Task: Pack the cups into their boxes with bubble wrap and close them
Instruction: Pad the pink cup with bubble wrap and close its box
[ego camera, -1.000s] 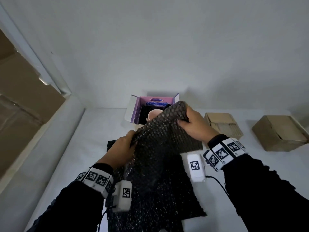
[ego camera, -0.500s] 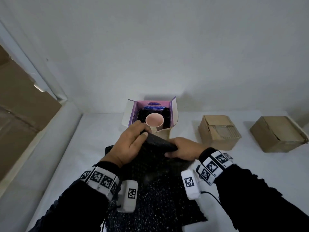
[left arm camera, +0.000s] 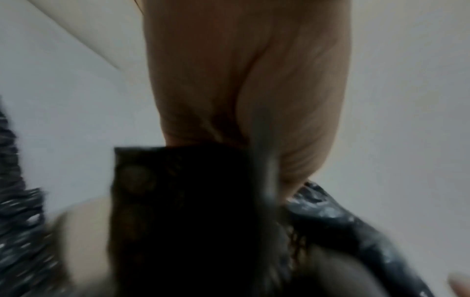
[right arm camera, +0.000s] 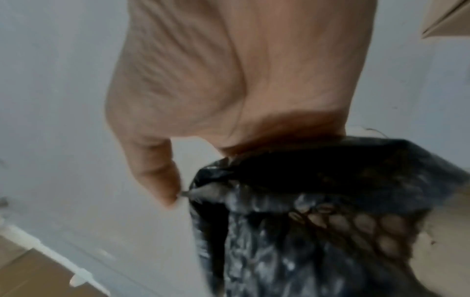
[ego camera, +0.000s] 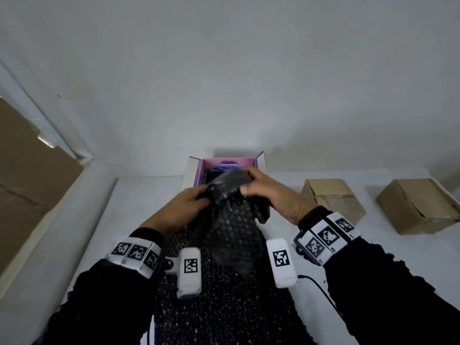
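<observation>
Where both hands, left hand (ego camera: 189,202) and right hand (ego camera: 271,195), grip bubble wrap (ego camera: 231,235), purple box (ego camera: 199,174) mostly hidden.

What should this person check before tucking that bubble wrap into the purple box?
1. Left hand grips the bubble wrap: ok.
2. Right hand grips it too: ok.
3. Purple box open, flaps up: ok.
4. Cup upright inside: cannot tell, the wrap hides it.
5. Wrap clear of the stack below: cannot tell.
6. Two brown boxes out of the way, off to the right: ok.
</observation>
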Demonstrator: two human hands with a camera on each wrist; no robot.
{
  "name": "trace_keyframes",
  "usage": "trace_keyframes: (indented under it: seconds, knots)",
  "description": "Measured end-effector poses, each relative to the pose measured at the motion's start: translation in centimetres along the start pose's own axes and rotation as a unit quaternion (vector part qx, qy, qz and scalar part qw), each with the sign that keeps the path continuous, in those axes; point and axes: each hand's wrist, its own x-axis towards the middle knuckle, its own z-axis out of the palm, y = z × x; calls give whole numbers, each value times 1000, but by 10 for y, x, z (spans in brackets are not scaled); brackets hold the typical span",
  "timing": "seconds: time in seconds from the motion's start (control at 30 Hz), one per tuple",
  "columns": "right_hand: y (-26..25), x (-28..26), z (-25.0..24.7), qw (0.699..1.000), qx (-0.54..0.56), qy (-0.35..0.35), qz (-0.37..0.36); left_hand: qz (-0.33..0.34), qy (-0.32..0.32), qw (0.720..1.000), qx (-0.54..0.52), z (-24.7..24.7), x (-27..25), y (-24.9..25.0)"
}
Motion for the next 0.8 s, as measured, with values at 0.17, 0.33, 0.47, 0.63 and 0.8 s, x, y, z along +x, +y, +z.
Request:
trace_keyframes:
  seconds: [0.17, 0.33, 0.47, 0.63, 0.8]
  knots:
    - [3, 35, -7, 996, -35, 86, 19, 50, 122, 991, -12, -24, 37, 25]
    - [31, 80, 2, 950, -226, 202, -76, 75, 145, 985, -53, -33, 76, 41]
    - [51, 102, 17, 912, -305, 262, -83, 125, 187, 948, 225, -49, 104, 19]
    - [76, 124, 35, 893, -430, 135, -19, 44, -11, 874, 483, -57, 118, -1]
    - [86, 134, 35, 849, -525, 31, 53, 101, -10, 768, 632, -61, 114, -26]
